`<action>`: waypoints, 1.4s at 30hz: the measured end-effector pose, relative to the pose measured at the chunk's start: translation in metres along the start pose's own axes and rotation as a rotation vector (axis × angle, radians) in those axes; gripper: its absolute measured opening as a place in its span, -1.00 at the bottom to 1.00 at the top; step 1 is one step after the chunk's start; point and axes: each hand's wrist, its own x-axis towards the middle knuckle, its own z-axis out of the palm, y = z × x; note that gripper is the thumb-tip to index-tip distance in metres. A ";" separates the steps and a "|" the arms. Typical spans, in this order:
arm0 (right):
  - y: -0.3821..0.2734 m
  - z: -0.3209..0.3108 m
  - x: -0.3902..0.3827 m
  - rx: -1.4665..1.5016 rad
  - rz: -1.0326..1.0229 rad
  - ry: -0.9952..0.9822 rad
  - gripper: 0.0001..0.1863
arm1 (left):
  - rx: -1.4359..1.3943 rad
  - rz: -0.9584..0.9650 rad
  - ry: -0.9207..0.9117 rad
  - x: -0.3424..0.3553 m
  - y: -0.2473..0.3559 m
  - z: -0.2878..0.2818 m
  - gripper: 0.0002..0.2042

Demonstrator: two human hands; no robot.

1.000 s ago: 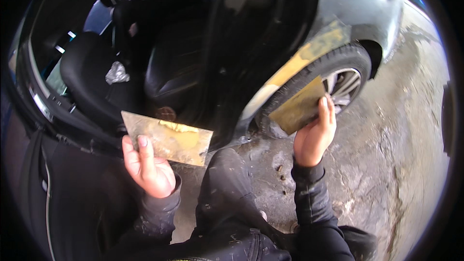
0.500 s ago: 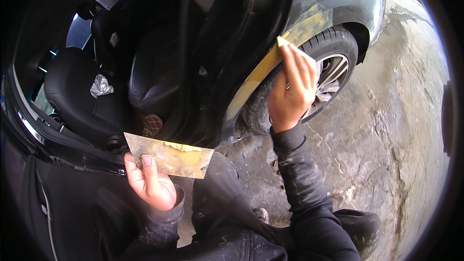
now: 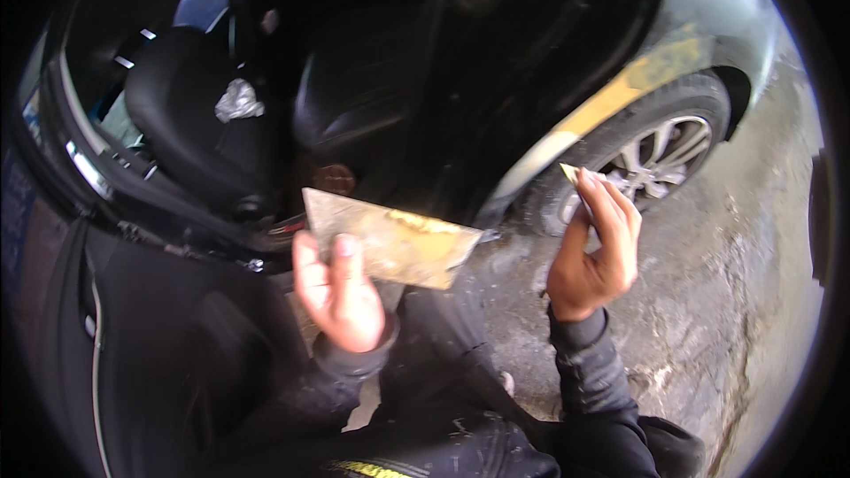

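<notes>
My left hand [image 3: 350, 301] grips a thin, smudged putty board [image 3: 376, 252] by its left part, the thumb lying on top. A small lump of yellow putty [image 3: 425, 222] sits along the board's far edge, with a yellow smear below it. In my right hand [image 3: 598, 252] a small, thin putty spreader [image 3: 568, 173] is pinched between the fingers; most of it is hidden by them. The spreader is apart from the car panel, in front of the wheel as I see it. A yellow band of filler [image 3: 611, 106] runs along the panel edge above the wheel arch.
An alloy wheel with a black tyre [image 3: 660, 155] stands at the right. At the left is the open car interior with a black seat [image 3: 177, 115] and crumpled silvery wrapping [image 3: 239, 101]. The concrete floor [image 3: 699, 301] is stained and cracked.
My right hand has come away from the filler-covered panel edge, back toward me, with the spreader. The view has shifted, and the lower stretch of filler looks paler and smoother.
</notes>
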 end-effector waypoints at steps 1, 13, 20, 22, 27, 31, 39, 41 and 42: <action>-0.012 0.000 -0.001 0.063 0.032 -0.037 -0.51 | -0.001 0.016 -0.004 0.001 -0.001 -0.001 -0.71; -0.095 -0.006 -0.022 0.208 -0.123 -0.372 -0.53 | 0.134 0.324 0.091 -0.024 0.009 0.016 -0.60; -0.085 0.000 -0.026 0.163 -0.105 -0.343 -0.50 | 0.184 0.384 0.072 -0.021 0.007 0.020 -0.60; -0.083 0.005 -0.026 0.189 -0.111 -0.350 -0.50 | 0.173 0.374 0.065 -0.021 0.009 0.024 -0.62; -0.084 0.024 -0.027 0.208 -0.088 -0.345 -0.52 | 0.219 0.237 0.113 -0.019 0.009 0.022 -0.72; -0.073 0.028 -0.028 0.278 -0.114 -0.411 -0.59 | 0.281 0.394 0.107 0.002 -0.007 0.008 -0.68; 0.014 0.019 -0.014 -0.122 -0.008 0.023 -0.67 | -0.185 -0.325 -0.002 0.043 -0.036 -0.062 -0.76; 0.033 0.020 -0.009 -0.177 -0.012 0.074 -0.66 | -0.276 -0.538 0.150 0.042 -0.077 -0.076 -0.79; 0.040 0.023 -0.007 -0.174 -0.016 0.097 -0.64 | -0.292 -0.649 0.109 0.039 -0.093 -0.086 -0.80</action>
